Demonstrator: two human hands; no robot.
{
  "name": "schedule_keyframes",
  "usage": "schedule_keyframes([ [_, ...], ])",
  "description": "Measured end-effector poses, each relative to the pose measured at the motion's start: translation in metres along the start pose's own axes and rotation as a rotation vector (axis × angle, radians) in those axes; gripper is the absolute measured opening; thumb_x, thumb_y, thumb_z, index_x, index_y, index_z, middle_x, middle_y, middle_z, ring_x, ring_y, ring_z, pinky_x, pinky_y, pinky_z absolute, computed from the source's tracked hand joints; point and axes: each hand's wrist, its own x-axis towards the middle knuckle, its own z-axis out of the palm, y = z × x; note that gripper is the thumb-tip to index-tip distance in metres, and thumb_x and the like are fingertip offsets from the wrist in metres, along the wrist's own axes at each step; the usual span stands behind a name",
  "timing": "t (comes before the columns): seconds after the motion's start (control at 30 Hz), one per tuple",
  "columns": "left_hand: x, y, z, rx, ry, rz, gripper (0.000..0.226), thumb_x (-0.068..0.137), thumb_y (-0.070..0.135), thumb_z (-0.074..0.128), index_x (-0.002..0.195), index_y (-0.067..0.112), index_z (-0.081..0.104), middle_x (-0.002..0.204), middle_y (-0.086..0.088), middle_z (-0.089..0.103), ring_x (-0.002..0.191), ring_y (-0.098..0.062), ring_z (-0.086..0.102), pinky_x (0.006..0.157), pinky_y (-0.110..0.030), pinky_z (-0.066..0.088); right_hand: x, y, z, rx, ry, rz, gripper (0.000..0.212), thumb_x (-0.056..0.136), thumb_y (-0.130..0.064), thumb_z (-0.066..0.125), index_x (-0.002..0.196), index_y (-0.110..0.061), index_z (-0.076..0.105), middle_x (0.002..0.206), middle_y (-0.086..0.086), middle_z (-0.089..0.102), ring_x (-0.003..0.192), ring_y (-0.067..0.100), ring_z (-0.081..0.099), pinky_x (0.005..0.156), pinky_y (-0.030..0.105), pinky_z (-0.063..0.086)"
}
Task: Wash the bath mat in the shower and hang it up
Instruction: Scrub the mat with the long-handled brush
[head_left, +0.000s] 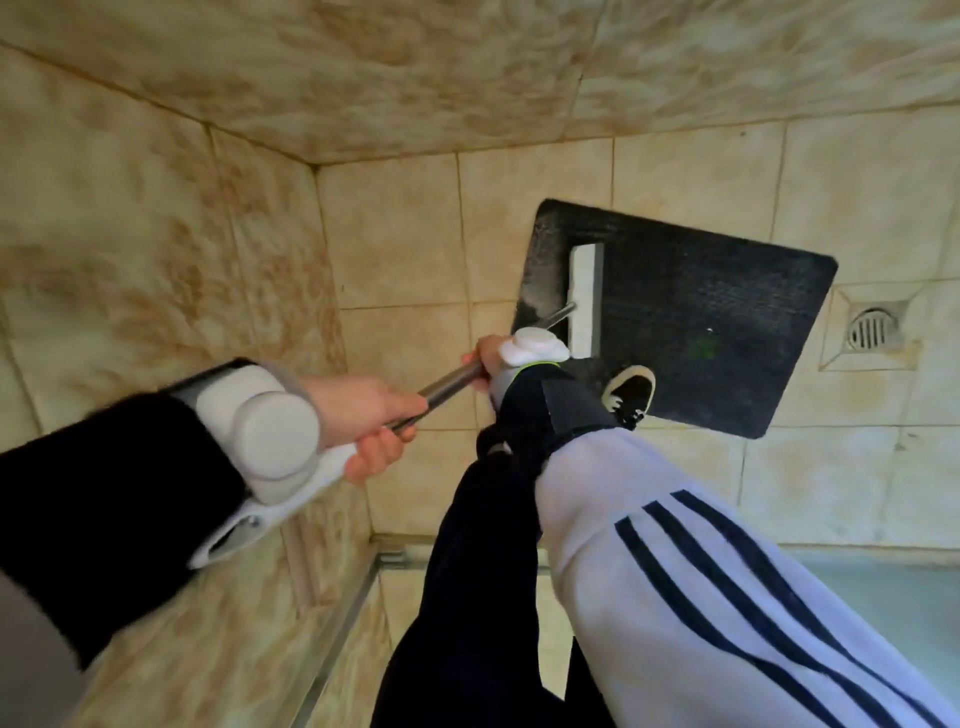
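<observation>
A dark bath mat (717, 312) lies flat on the beige tiled shower floor. A long-handled brush presses on its left part, the white brush head (586, 296) upright across the mat. Its metal pole (452, 384) runs back toward me. My left hand (374, 421) grips the near end of the pole. My right hand (491, 356) grips the pole farther along, mostly hidden behind a white wrist device. My shoe (631, 392) stands on the mat's near edge.
A square floor drain (872, 330) sits just right of the mat. Tiled walls close in on the left and far side. A metal shower-door track (358, 603) runs along the floor near me. My white striped trouser leg (727, 571) fills the lower right.
</observation>
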Motion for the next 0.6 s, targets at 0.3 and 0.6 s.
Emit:
schedule_keyframes([
  [0.3,-0.019,0.013,0.042,0.06,0.009,-0.012,0.041,0.101,0.033,0.031,0.065,0.014,0.034,0.034,0.006,0.026,0.02,-0.005,0.024,0.028,-0.007,0.026,-0.035,-0.007,-0.034,0.139,0.117,0.0,0.026,0.101,-0.006,0.034,0.075,-0.007,0.04,0.024,-0.004,0.048,0.018,0.005,0.046,0.021,0.012,0.032],
  [0.6,0.033,0.059,0.126,0.046,-0.143,0.066,0.039,0.101,0.025,0.029,0.064,0.013,0.031,0.03,0.006,0.027,0.019,-0.006,0.025,0.031,-0.004,0.022,-0.01,-0.002,-0.149,0.158,0.452,0.115,0.022,0.098,-0.017,0.042,0.077,-0.01,0.047,0.058,0.003,0.054,0.044,0.012,0.05,0.028,0.01,0.034],
])
